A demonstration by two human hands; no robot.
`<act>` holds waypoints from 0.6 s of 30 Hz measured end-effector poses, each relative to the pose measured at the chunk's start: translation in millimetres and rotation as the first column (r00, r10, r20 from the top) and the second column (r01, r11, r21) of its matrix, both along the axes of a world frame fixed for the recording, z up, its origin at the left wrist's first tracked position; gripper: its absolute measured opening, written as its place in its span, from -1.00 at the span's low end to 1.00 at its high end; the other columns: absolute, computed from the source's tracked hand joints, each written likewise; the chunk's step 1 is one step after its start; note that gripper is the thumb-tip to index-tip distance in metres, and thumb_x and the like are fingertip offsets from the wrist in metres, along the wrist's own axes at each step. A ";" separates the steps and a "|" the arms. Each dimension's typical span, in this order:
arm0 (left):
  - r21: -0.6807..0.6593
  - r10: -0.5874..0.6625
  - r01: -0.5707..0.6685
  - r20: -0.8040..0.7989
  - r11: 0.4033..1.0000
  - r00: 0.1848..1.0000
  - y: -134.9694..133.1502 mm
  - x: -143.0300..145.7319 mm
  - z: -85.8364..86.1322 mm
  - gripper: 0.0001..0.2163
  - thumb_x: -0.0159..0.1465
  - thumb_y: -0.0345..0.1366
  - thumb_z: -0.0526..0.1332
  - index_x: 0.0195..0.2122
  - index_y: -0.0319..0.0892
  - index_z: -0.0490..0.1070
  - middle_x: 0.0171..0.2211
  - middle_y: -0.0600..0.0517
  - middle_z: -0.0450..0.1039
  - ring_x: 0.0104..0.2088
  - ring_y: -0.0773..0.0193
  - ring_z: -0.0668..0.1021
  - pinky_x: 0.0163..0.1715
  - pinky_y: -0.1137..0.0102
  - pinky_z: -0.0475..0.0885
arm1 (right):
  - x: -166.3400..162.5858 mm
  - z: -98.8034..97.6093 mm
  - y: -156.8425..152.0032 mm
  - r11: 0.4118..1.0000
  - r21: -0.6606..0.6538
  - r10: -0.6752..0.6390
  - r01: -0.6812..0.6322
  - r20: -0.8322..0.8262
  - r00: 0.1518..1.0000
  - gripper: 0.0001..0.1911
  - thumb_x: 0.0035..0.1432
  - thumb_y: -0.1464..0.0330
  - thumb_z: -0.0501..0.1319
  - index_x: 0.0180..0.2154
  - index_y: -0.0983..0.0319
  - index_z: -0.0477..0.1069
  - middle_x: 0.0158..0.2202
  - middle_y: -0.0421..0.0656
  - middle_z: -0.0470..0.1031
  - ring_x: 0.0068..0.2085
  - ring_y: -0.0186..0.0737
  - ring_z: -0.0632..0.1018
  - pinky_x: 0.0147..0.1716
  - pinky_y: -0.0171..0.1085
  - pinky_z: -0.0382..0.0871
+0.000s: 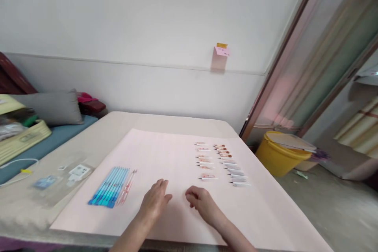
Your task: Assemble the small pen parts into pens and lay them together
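Pale wall [147, 19] behind the worktop [165, 153]; my left hand [154, 201] has thumb and fingers apart, my right hand [203, 201] is curled, closure unclear; blue pens [110, 185] lie toward the near left corner, best lifted singly

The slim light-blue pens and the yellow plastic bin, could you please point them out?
Slim light-blue pens [111, 186], head view: middle of the row.
Yellow plastic bin [274, 159], head view: its side wall.
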State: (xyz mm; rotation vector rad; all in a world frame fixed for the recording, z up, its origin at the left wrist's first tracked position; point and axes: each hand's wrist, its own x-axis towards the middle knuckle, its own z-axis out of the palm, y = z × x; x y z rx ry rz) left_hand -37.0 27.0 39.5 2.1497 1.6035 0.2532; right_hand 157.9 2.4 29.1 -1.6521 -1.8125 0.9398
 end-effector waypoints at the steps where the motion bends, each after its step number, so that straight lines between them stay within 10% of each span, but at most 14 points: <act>1: 0.012 0.000 0.000 0.007 1.000 1.000 -0.5 -0.7 1.0 -0.54 0.16 -0.26 0.01 0.09 -0.27 0.22 0.11 -0.19 0.20 0.11 0.10 0.25 0.04 0.30 0.14 | 8.2 4.6 5.4 0.997 0.072 -0.005 -0.009 0.191 0.982 -0.80 0.08 0.37 0.01 -0.40 0.21 0.40 -0.48 -0.24 0.46 -0.41 -0.35 0.47 -0.41 -0.40 0.24; 9: 0.057 -0.050 0.046 0.067 0.997 0.997 -11.7 9.2 8.9 -0.64 0.16 -0.30 0.02 0.00 -0.17 0.30 0.06 -0.13 0.26 0.04 0.11 0.33 -0.04 0.31 0.23 | 88.2 -19.2 33.4 0.948 0.138 -0.315 0.286 0.517 0.796 -0.63 0.10 0.46 -0.05 -0.05 0.34 0.26 -0.09 0.08 0.40 -0.10 -0.07 0.43 -0.24 -0.23 0.21; 18: 0.031 -0.072 0.072 -0.006 0.997 0.997 -11.1 10.2 -6.1 -0.62 0.18 -0.30 0.01 0.04 -0.19 0.25 0.08 -0.16 0.23 0.04 0.08 0.34 -0.04 0.27 0.24 | 95.0 -44.3 41.5 0.945 0.095 -0.297 0.313 0.650 0.700 -0.58 0.16 0.44 -0.10 0.07 0.27 0.12 -0.15 0.02 0.46 -0.11 -0.11 0.45 -0.26 -0.26 0.21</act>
